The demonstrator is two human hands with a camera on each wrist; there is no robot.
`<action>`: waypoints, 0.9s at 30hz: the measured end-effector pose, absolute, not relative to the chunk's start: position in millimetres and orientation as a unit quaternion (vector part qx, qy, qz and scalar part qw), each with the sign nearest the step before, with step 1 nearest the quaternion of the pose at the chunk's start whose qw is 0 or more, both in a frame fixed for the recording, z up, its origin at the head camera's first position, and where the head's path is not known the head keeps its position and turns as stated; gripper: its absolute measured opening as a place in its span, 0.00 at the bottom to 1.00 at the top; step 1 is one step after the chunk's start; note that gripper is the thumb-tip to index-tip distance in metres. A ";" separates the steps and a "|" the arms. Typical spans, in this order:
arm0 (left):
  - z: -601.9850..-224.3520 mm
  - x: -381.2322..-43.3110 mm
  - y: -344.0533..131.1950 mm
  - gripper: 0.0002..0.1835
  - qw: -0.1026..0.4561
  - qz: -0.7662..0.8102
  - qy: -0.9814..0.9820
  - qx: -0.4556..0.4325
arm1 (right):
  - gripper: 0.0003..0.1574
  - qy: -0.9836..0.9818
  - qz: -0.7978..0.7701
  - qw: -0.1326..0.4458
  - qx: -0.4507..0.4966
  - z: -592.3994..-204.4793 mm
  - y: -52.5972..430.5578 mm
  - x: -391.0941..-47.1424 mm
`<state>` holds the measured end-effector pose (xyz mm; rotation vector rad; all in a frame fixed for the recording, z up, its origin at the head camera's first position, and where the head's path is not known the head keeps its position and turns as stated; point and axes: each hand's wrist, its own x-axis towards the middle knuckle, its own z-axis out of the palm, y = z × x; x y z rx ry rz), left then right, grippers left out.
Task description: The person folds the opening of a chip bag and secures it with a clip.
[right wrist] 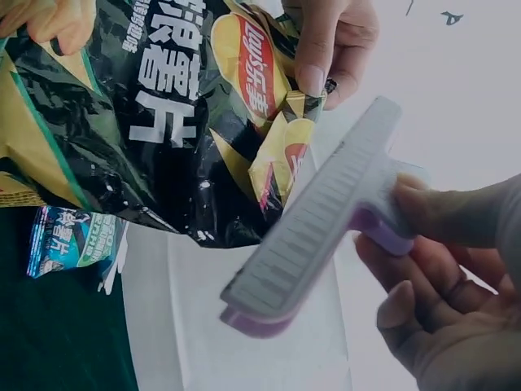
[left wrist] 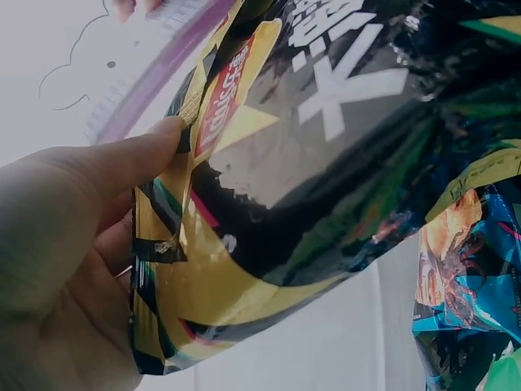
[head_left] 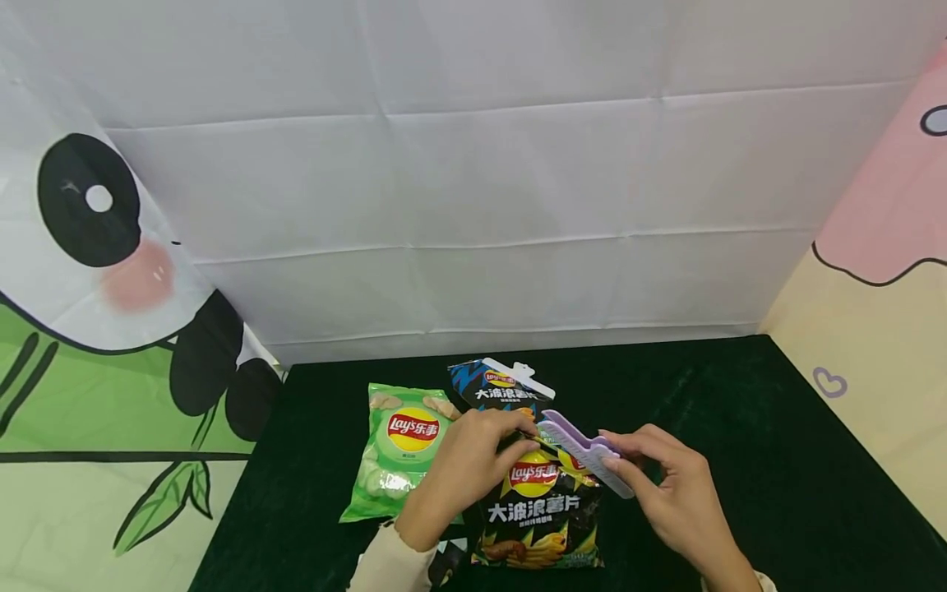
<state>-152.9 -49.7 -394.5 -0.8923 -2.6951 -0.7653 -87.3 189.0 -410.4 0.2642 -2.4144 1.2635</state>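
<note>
My left hand (head_left: 469,460) pinches the top edge of a black and gold Lay's chip bag (head_left: 543,526) between thumb and fingers. In the left wrist view the thumb presses on the folded top of the chip bag (left wrist: 269,204). My right hand (head_left: 669,485) pinches the tabs of a purple bag clip (head_left: 580,444), whose two long bars stand slightly apart. The clip (right wrist: 317,220) is held slanting beside the bag's top edge in the right wrist view. Toothed marks line its pale face.
Left of my hands lies a green Lay's chip bag (head_left: 407,460). Behind the black bag is a blue and black chip bag (head_left: 491,382) with a white clip (head_left: 521,376) across its top. A dark green cloth (head_left: 740,427) covers the table, with a white curtain (head_left: 473,189) behind.
</note>
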 end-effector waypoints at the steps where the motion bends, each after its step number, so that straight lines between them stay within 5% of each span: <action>1: -394.5 -152.2 -49.9 0.07 0.097 -0.261 -0.913 -0.299 | 0.16 -0.867 0.450 0.193 0.098 -410.2 188.4 -88.5; 7: -394.0 -150.0 -53.4 0.11 0.062 -0.307 -0.904 -0.290 | 0.14 -0.869 0.450 0.154 0.137 -411.6 186.0 -95.9; 17: -388.6 -148.6 -61.9 0.33 0.021 -0.381 -0.874 -0.301 | 0.16 -0.876 0.445 0.104 0.156 -410.5 180.1 -101.7; 27: -379.7 -148.3 -61.8 0.43 0.028 -0.368 -0.878 -0.304 | 0.18 -0.874 0.439 0.123 0.169 -408.9 176.2 -103.8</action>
